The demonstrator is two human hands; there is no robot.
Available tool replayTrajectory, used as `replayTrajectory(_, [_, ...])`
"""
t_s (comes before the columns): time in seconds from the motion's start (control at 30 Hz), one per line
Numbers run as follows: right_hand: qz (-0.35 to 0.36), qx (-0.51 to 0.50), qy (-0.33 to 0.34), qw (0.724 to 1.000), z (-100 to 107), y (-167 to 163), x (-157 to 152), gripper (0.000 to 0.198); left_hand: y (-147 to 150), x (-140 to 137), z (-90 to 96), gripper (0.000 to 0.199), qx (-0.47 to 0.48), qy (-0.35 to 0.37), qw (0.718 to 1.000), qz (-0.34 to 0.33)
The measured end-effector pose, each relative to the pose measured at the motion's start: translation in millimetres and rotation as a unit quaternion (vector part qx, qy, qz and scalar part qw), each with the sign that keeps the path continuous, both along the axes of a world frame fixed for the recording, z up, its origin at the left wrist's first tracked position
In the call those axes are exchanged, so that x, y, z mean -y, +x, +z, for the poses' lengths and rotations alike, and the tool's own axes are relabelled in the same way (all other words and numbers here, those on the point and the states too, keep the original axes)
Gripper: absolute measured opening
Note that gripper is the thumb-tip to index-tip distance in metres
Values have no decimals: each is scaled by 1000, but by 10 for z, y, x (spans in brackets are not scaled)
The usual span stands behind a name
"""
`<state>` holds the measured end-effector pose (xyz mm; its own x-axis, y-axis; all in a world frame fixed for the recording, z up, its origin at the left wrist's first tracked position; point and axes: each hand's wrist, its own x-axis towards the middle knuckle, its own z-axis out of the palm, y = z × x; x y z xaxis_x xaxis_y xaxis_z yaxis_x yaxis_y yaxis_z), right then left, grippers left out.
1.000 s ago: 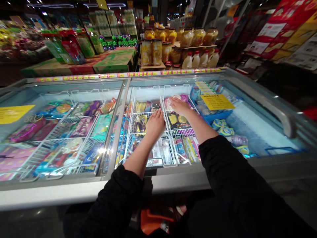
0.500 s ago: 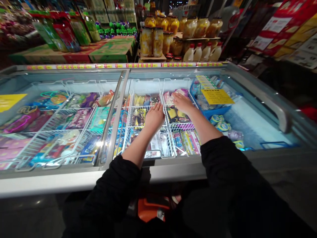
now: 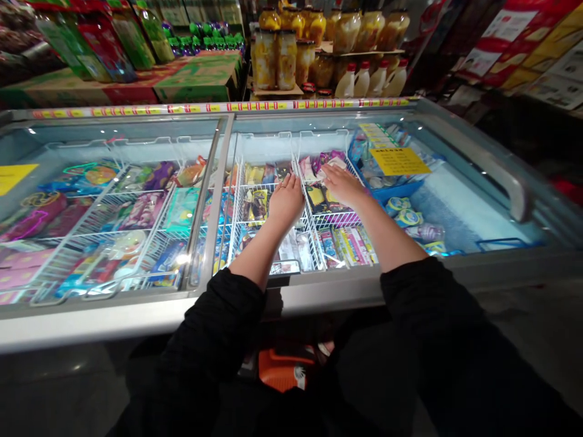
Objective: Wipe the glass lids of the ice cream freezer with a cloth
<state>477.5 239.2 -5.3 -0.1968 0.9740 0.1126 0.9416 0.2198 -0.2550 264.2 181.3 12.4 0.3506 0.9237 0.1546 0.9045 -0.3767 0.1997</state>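
Observation:
My left hand [image 3: 286, 199] is stretched out flat, palm down, above the white wire baskets [image 3: 303, 197] of a chest freezer. A ring shows on one finger. My right hand [image 3: 342, 184] lies likewise flat a little to the right, near pink and purple packets [image 3: 328, 159] at the back. Neither hand holds anything. Black and yellow packets [image 3: 321, 197] lie below and between the hands, partly covered by the right one. Whether the palms touch the glass or hover inside the freezer I cannot tell.
A yellow sign [image 3: 401, 161] sits above a blue basket on the right. The freezer's grey handle [image 3: 505, 176] curves near its right end. Behind stand jars [image 3: 268, 57] and green-red cartons [image 3: 195, 79]. An orange object [image 3: 285, 369] is on the floor below.
The whole view has shifted so the freezer appears slightly higher. My hands have moved slightly to the right relative to the baskets and stay flat.

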Motion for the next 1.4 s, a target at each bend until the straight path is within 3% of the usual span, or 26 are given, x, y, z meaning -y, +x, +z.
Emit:
replayTrajectory(0.13, [56, 1, -17, 998, 1, -237, 225, 62, -21, 7, 10, 60, 0, 5, 1000, -8])
replayTrajectory(0.3, [113, -15, -38, 993, -18, 5, 602, 60, -33, 0, -20, 59, 12, 16, 1000, -10])
replayTrajectory(0.4, [89, -15, -38, 995, -14, 123, 543, 60, -17, -4, -18, 59, 12, 12, 1000, -8])
replayTrajectory(0.53, [45, -1, -15, 999, -25, -32, 377, 63, -3, -1, 1, 60, 8, 4, 1000, -3])
replayTrajectory(0.67, [82, 3, -18, 996, -35, -169, 522, 63, -15, 6, -1, 59, 7, 8, 1000, -7])
replayTrajectory(0.83, [123, -5, -41, 992, -9, 8, 779, 61, -22, -2, -15, 59, 13, 5, 1000, -11])
replayTrajectory(0.97, [77, -6, -30, 997, 7, 32, 596, 62, -11, -13, -12, 59, 14, 1, 1000, -6])
replayTrajectory(1.13, [48, 7, -24, 999, 2, -218, 398, 64, -19, -12, -9, 59, 3, 4, 1000, -11])
replayTrajectory(1.23, [96, 5, -40, 995, 6, -237, 577, 63, -35, -2, -6, 58, 0, 11, 1000, -11])
replayTrajectory(1.33, [141, -11, -49, 989, -3, -46, 812, 61, -42, 5, 4, 59, 2, 7, 1000, -7])
replayTrajectory(1.4, [134, -14, -57, 989, -13, 121, 868, 61, -41, 6, 12, 59, 2, 0, 1000, -7])
